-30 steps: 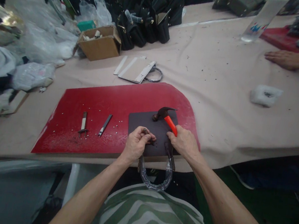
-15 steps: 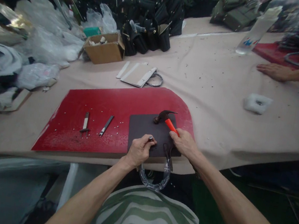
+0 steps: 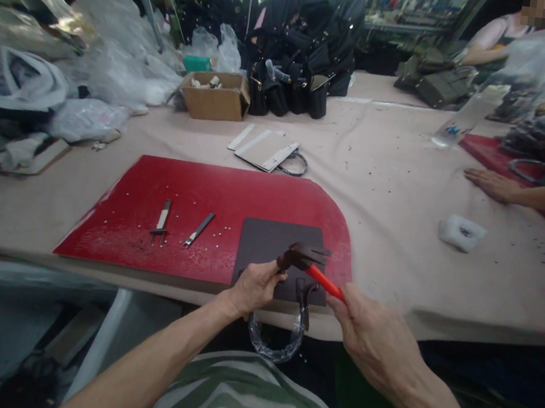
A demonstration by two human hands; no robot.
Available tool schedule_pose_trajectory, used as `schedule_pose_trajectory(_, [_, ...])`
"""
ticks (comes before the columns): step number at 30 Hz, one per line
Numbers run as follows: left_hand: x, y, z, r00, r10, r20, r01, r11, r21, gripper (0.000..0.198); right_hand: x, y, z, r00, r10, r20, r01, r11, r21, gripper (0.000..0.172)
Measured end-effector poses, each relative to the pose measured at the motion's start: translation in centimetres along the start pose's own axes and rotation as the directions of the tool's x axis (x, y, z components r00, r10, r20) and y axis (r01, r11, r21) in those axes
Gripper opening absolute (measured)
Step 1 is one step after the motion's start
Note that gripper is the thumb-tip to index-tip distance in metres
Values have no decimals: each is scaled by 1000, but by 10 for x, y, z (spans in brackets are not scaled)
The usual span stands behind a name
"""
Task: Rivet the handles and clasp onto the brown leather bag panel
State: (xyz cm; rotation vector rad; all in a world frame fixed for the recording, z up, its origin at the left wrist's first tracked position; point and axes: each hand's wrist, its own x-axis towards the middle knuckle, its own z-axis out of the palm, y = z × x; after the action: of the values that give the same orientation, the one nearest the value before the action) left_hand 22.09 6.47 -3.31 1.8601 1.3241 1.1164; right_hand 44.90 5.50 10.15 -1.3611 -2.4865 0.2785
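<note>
My right hand [image 3: 367, 327] is closed around the orange handle of a claw hammer [image 3: 325, 282]. The hammer's dark head is right over the fist of my left hand [image 3: 257, 288], hiding what the fingers pinch, a metal punch whose round end shows in the earlier view. Beneath both lies a dark square panel [image 3: 260, 239]. A bag handle [image 3: 273, 351] wrapped in clear plastic hangs in a loop over the table's front edge, its dark tab resting on the panel beside my left hand.
On the red board [image 3: 214, 186] lie a pronged metal tool [image 3: 163, 220], a flat metal tool [image 3: 199, 229] and small white bits. Farther back are flat pieces [image 3: 264, 149], a cardboard box [image 3: 214, 99] and black bags [image 3: 288, 85]. A co-worker's hand [image 3: 493, 185] rests at right near a white packet [image 3: 463, 233].
The hammer head has come down from above the panel onto the top of my left hand's grip. My right hand has lowered and turned. The head view has tilted up.
</note>
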Motion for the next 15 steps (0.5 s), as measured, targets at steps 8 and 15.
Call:
schedule_pose_trajectory(8, [-1,-3,1,1000,-8,6,8,1000,-12,16,-3,-9,-5,960,-97,-261,86,995,-56,30])
schedule_pose_trajectory(15, [-2,-4,5,999,11,39,-14,996,84,19,-13,0,2,973,65,-220,-35,990,137,35])
